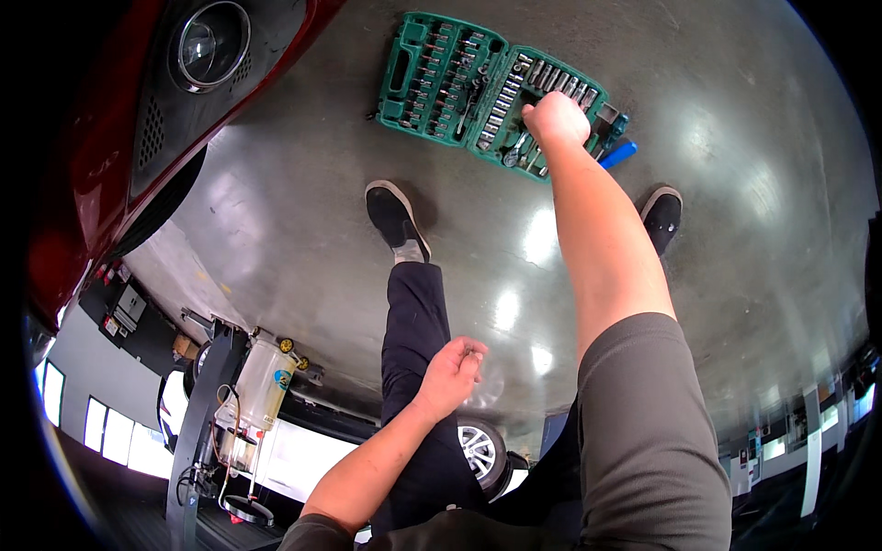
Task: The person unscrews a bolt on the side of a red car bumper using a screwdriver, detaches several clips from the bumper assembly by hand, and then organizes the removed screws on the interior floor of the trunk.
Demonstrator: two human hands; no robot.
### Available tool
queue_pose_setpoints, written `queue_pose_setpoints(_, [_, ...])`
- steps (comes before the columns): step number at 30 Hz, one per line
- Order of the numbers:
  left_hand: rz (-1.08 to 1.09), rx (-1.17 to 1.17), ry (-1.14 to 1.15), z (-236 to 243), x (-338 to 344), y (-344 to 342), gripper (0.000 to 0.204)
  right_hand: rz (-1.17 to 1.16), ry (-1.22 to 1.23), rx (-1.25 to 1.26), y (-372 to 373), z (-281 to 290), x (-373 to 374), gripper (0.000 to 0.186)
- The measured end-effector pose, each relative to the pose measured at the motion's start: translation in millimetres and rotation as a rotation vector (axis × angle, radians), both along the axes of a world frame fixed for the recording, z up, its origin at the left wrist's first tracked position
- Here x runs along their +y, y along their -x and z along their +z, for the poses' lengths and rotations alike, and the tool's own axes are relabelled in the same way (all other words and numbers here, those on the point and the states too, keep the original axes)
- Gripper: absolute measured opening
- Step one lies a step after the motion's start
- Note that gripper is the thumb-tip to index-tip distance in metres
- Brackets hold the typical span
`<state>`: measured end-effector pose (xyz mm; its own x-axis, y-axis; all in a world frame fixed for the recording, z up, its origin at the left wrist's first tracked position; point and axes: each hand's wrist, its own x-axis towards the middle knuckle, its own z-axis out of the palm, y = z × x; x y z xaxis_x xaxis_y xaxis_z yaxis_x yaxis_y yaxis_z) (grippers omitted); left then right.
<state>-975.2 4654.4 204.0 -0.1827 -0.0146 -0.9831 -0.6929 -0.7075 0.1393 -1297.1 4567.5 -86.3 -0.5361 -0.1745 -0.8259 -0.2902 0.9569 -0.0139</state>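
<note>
A green socket set case (503, 69) lies opened flat on the floor in front of me, with rows of bits in its left half and chrome sockets (551, 77) in its right half. My right hand (559, 119) is over the right half, fingers curled down among the sockets. Whatever its fingertips pinch is hidden beneath the hand. Just left of that hand, a ratchet (514, 152) rests in the case. A blue handle (618, 154) sticks out past the case's right edge. Above my left thigh, my left hand (448, 376) is closed with curled fingers; its contents cannot be made out.
A red car (92, 165) with a round front lamp (213, 44) stands close on the left. My dark shoes (397, 219) are planted below the case. Toward the lower left stand a grey post (197, 413) and a wheeled clear tank (265, 381). Another car's wheel (480, 450) shows low down.
</note>
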Motion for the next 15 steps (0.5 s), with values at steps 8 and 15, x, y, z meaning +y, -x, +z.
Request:
queue_pose_setpoints(8, [-0.084, -0.136, 0.045, -35.3, -20.6, 38.3, 0.025, -0.124, 0.104, -0.129, 5.2, 28.5, 38.7, 0.049])
queue_pose_setpoints(15, [0.346, 0.022, -0.015, -104.1, -46.6, 74.6, 0.033, -0.512, 0.349, -0.633, -38.2, 109.6, 141.4, 0.039])
